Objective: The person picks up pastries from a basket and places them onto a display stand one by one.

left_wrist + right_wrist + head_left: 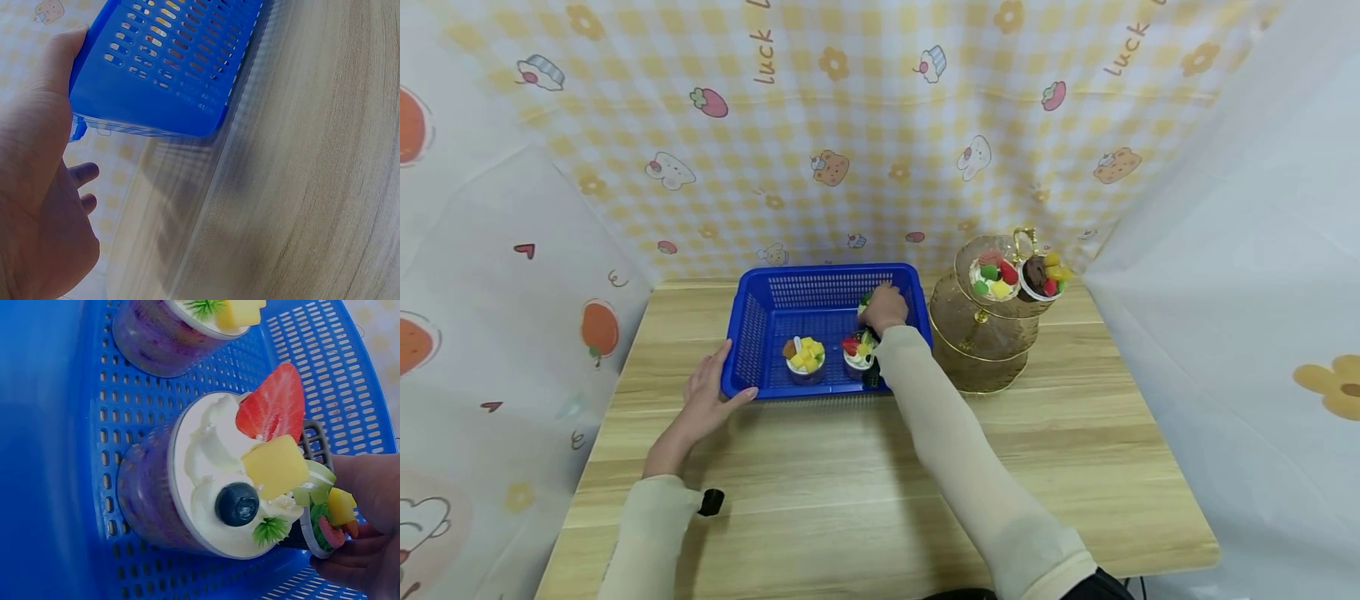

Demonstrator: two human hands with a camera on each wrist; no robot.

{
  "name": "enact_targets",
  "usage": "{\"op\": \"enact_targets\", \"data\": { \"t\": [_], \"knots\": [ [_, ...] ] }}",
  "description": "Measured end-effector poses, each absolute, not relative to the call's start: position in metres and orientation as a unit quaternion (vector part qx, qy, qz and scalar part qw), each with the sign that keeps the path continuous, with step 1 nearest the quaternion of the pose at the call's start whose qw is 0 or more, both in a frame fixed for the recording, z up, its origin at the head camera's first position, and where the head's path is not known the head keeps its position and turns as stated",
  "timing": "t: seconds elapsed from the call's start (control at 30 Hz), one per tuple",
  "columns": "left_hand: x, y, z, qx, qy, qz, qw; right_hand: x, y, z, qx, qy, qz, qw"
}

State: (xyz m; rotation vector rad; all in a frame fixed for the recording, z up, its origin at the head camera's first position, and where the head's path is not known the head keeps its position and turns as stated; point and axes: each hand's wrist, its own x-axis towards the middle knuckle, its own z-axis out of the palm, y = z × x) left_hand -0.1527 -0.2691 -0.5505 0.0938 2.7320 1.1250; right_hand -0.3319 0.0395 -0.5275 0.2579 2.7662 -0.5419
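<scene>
My left hand (706, 390) lies at the near left corner of the blue plastic basket (144, 100). Its thumb touches the front rim and its fingers extend along the left side. Inside the basket, at the far right, my right hand (369, 519) grips a fruit-topped dessert cup (328, 525), largely hidden in the head view. Nearer stands a purple-sided cream cup (206, 481) topped with strawberry, yellow cubes and a blueberry. To its left is another dessert cup (806, 358) with yellow cubes and a brown piece.
Right of the basket stands a gold-rimmed tiered stand (981, 337). On its top tier sit a cream fruit cup (994, 277) and a chocolate fruit cup (1043, 277). A checked cloth (850, 125) hangs behind the wooden table (820, 492).
</scene>
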Motion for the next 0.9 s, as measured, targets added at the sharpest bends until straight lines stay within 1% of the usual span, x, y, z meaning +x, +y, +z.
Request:
{"op": "enact_targets", "data": {
  "t": [0.27,0.53,0.7,0.9],
  "knots": [
    [-0.153,-0.268,-0.55,0.033,0.919,0.381,0.1,-0.314,0.043,-0.517,0.077,0.969,-0.197,0.129],
    [-0.153,-0.267,-0.549,0.038,0.918,0.382,0.098,-0.318,0.047,-0.517,0.054,0.966,-0.233,0.093],
    [-0.154,-0.267,-0.547,0.035,0.919,0.381,0.094,-0.317,0.042,-0.502,0.015,0.963,-0.257,0.077],
    [-0.153,-0.268,-0.547,0.029,0.92,0.377,0.101,-0.308,0.035,-0.476,-0.034,0.953,-0.297,0.04]
  ]
}}
